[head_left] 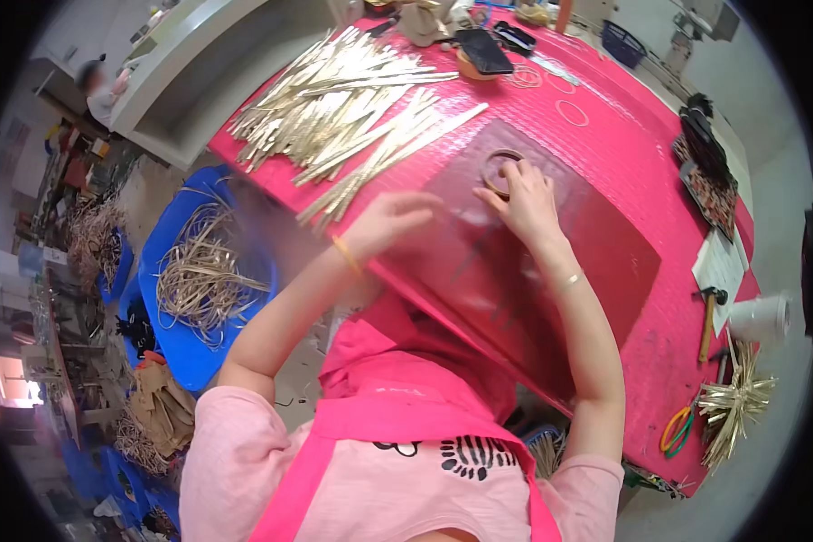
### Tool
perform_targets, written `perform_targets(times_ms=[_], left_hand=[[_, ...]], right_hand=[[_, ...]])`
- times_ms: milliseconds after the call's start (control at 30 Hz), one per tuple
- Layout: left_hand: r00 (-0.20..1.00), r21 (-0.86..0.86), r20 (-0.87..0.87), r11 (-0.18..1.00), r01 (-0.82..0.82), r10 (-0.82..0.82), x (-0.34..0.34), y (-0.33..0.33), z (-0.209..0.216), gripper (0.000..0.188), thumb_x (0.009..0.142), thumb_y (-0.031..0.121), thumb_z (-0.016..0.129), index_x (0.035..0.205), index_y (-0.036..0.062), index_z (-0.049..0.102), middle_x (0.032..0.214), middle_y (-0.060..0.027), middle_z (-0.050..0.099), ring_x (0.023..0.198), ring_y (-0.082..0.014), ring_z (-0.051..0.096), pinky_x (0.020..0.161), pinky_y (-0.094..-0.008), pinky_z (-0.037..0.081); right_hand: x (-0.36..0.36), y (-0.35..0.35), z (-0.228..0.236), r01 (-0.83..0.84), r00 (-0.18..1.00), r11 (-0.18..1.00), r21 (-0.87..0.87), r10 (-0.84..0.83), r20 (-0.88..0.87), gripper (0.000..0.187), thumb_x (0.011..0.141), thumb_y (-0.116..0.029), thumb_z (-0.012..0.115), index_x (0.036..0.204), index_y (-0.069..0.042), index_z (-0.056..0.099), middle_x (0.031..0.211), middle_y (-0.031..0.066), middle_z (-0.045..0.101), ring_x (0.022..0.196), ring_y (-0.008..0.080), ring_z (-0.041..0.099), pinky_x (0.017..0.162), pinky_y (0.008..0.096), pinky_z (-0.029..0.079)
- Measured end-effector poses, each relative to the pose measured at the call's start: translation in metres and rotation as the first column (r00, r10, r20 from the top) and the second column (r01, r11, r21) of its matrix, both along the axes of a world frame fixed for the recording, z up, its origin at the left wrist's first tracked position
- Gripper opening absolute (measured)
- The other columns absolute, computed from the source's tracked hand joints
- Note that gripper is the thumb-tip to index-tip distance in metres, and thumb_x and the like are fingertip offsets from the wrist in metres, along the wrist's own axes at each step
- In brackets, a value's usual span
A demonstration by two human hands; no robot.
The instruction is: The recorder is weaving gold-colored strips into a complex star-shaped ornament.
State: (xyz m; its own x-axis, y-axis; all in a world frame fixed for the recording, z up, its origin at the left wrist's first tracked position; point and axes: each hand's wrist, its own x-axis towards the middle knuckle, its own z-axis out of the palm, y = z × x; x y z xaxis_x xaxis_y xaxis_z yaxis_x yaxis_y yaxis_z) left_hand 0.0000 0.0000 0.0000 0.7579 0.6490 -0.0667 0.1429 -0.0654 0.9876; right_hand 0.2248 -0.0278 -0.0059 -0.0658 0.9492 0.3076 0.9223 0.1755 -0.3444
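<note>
In the head view, a brown ring (486, 169) is held at its lower rim by the right hand (527, 202), fingers partly closed, above centre, over a dark red sheet (605, 237). The left hand (396, 222), blurred near centre, is held loosely open, empty.

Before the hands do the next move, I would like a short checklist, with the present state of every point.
1. Right hand at the ring: ok, it covers part of the rim; how firm the grip is does not show.
2. Ring over the dark red mat: ok.
3. Left hand empty: cannot tell, its image is blurred.
4. Ring's whole rim visible: not ok, the right hand hides part.
5. Golden strips on the table: ok, piled loosely.
</note>
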Motion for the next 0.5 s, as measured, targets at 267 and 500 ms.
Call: perform_targets(times_ms=[267, 500], left_hand=[[0.78, 0.845, -0.109, 0.471, -0.253, 0.616, 0.03, 0.117, -0.043, 0.021, 0.072, 0.018, 0.057, 0.085, 0.0016, 0.057, 0.082, -0.0131, 0.058, 0.075, -0.0224, 0.056, 0.069, -0.0344, 0.044], [0.748, 0.608, -0.431, 0.775, -0.173, 0.505, 0.046, 0.137, -0.025, 0.017, 0.069, 0.018, 0.06, 0.073, 0.0014, 0.056, 0.07, -0.0124, 0.058, 0.064, -0.025, 0.056, 0.061, -0.034, 0.044]], right_hand=[[0.026, -0.017, 0.001, 0.147, 0.985, 0.976, -0.163, -0.129, 0.113, 0.023, 0.064, -0.019, 0.062, 0.07, -0.002, 0.048, 0.072, 0.0145, 0.053, 0.069, 0.0319, 0.052, 0.06, 0.0416, 0.041], [-0.008, -0.048, 0.043, 0.07, 0.842, 0.944, -0.323, -0.229, -0.489, 0.02, 0.069, -0.012, 0.062, 0.085, 0.0, 0.056, 0.073, 0.0083, 0.057, 0.071, 0.0163, 0.055, 0.063, 0.0264, 0.041]])
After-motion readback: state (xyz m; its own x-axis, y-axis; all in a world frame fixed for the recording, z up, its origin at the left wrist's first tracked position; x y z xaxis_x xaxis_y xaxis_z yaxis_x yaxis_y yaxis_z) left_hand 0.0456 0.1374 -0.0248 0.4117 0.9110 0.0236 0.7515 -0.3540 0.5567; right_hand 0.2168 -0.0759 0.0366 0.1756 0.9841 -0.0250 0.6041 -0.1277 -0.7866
